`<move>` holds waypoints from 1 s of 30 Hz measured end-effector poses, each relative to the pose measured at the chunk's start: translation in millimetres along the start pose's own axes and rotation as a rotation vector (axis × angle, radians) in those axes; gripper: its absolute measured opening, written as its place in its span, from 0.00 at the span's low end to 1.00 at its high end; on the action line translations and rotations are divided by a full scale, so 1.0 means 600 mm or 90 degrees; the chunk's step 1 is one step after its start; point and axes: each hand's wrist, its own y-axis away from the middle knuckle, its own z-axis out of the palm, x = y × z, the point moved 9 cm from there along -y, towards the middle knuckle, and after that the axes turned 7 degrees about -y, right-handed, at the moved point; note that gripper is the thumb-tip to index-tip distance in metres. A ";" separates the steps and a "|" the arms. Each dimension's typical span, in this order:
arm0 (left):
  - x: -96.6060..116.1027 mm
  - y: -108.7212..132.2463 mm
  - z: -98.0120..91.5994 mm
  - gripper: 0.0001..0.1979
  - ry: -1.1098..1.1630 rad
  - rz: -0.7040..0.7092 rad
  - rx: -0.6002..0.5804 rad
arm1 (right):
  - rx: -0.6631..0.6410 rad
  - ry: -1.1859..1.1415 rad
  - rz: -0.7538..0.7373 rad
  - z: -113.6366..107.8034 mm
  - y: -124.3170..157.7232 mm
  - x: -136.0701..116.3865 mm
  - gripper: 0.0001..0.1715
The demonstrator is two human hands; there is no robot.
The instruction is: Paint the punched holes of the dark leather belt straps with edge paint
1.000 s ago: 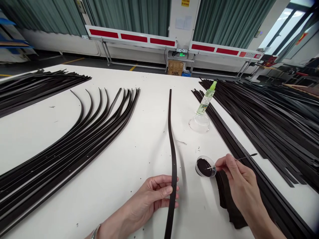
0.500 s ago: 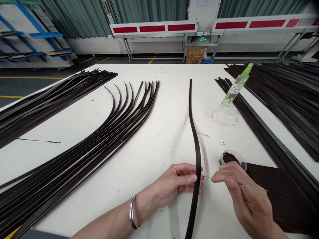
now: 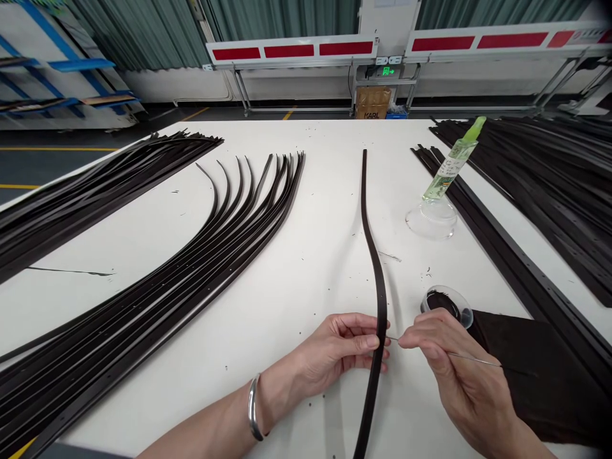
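A long dark strap (image 3: 377,274) runs from the far part of the table toward me, bending slightly. My left hand (image 3: 347,347) is closed on it, thumb on the near face and fingers behind. In my right hand (image 3: 461,376) a thin metal needle-like rod (image 3: 475,359) is pinched. Its front end reaches the strap's right edge beside my left fingers; whether the tip enters the strap cannot be seen. Just beyond my right hand sits a small clear round dish (image 3: 466,307) with dark paste in it.
Several dark straps (image 3: 191,261) fan out on the white table (image 3: 296,268) to the left, with another bundle (image 3: 109,185) behind. A green spray bottle (image 3: 452,167) leans in a clear dish (image 3: 433,223). Dark strips (image 3: 540,185) lie right, and a dark cloth (image 3: 511,338) lies under my right hand.
My right hand has moved slightly left, bringing the rod closer to the strap. My left hand keeps its hold in nearly the same place.
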 end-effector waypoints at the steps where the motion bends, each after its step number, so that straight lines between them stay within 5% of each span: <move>1: 0.000 0.000 0.000 0.13 0.001 0.000 -0.001 | -0.004 -0.001 -0.004 0.001 0.000 0.000 0.16; 30: 0.003 0.001 0.002 0.10 0.001 0.014 0.015 | -0.009 -0.024 -0.021 0.004 0.007 -0.007 0.17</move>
